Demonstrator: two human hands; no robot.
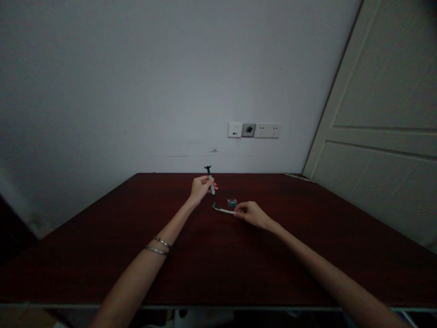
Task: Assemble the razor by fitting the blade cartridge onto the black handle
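Observation:
My left hand (202,187) is closed around a pale grey razor handle (211,186), held nearly upright above the table. Its black top end spreads into a small fork, with no blade head visible on it. Lower and to the right, my right hand (251,213) pinches the end of a slim white razor (225,211). That razor points left, and its dark head with a green tint is just below the bottom of the grey handle, apart from it. Right behind my right fingers lies a small clear case (232,202) with dark greenish contents too small to make out.
The dark red table (164,282) reaches back to a pale wall (164,82). Wall sockets (268,130) sit above its rear edge. A panelled white door (382,114) stands on the right. A thin strip (298,177) lies at the back right corner.

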